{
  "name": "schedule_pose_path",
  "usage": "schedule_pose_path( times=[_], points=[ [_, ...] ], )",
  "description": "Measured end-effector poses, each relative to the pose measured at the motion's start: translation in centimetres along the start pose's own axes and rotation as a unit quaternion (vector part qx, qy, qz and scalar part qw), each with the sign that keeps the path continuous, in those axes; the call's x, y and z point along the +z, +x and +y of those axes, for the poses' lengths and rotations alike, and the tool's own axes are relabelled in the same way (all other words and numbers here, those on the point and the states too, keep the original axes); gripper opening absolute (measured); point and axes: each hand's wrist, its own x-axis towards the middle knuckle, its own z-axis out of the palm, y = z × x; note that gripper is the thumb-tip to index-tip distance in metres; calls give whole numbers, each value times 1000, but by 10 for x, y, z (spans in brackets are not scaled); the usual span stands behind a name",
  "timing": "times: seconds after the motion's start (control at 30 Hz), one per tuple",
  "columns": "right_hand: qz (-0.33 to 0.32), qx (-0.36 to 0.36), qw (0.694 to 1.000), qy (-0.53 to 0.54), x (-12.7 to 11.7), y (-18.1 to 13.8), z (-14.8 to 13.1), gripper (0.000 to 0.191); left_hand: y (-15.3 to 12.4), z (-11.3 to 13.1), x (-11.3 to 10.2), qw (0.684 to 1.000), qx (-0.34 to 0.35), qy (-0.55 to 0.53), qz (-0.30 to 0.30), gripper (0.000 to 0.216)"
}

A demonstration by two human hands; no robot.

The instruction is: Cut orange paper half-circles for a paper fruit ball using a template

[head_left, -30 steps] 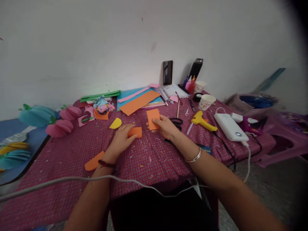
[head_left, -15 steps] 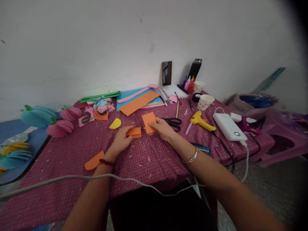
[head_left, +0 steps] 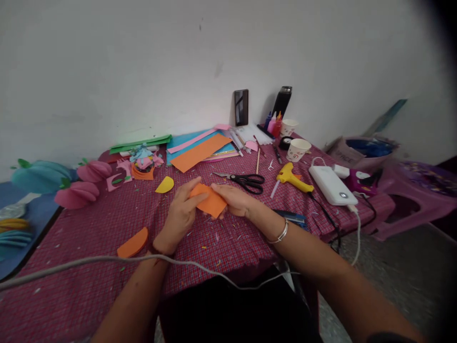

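The gap seen between the hands half a second ago is closed. The two orange pieces, held apart there, one to each hand, are brought together, and a single orange paper [head_left: 213,206] is now shown between the palms. Whether one piece is laid beneath the other cannot be told, as the lower side is hidden.

The paper is gripped from both sides, tilted, just above the checked tablecloth [head_left: 89,228]. By the left hand [head_left: 179,209] it is pinched, with the thumb laid across its upper face; by the right hand [head_left: 234,197] it is clasped at the far and right edges, some fingertips being glimpsed underneath. Both hands are thus taken up with one thing — a sign, it may be judged, that the pieces are being matched or pressed rather than cut or glued.

With the right hand shifted inward, the black scissors [head_left: 236,177] are left in full view, blades and loops lying just beyond it, untouched. The yellow glue gun [head_left: 291,176] is likewise left alone, farther to the right. A rounded orange piece [head_left: 133,243] is left lying near the left wrist, and a yellow half-disc [head_left: 164,185] is seen just beyond the left hand — neither is touched.
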Motion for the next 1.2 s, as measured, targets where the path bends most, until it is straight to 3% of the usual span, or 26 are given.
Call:
schedule_pose_path(
  times=[0.07, 0.17, 0.23, 0.3, 0.37, 0.47, 0.57, 0.7, 0.87, 0.97, 1.07, 1.13, 1.2],
  points=[
    [-17, -11, 999, -31, 0, 1, 2, 33, 0, -3, 7, 999, -30, -19, -19, 40],
    [20, -74, 984, -158, -3, 4, 2, 13, 1, -6, 11, 991, -109, -76, 19, 52],
    [74, -139, 939, -307, -4, 5, 0, 3, 2, -8, 6, 971, -184, -140, 63, 56],
    [110, -195, 862, -454, -4, 3, -4, 7, 3, -11, -2, 948, -248, -186, 69, 47],
    [116, -234, 792, -551, 1, -1, -6, 9, 3, -15, -13, 939, -283, -194, 23, 35],
    [87, -260, 729, -627, 10, -6, -5, 14, -1, -23, -27, 929, -293, -209, -83, 36],
    [54, -263, 695, -667, 17, -8, 1, 17, -6, -29, -30, 918, -274, -237, -164, 43],
    [46, -235, 679, -694, 17, -7, 7, 22, -8, -34, -24, 943, -228, -157, -183, 36],
    [57, -209, 691, -689, 13, -4, 10, 15, -5, -32, -20, 945, -250, -143, -153, 3],
    [78, -210, 725, -651, 13, -2, 9, 9, -1, -23, -23, 952, -247, -153, -99, 2],
    [73, -198, 813, -542, 14, -1, 9, 5, 3, -11, -24, 936, -256, -240, -35, 10],
    [50, -165, 898, -404, 16, 1, 10, 5, 4, -3, -22, 895, -286, -341, 14, 13],
    [31, -125, 963, -236, 18, 2, 11, 9, 5, 2, -18, 839, -304, -447, 61, 22]
  ],
)
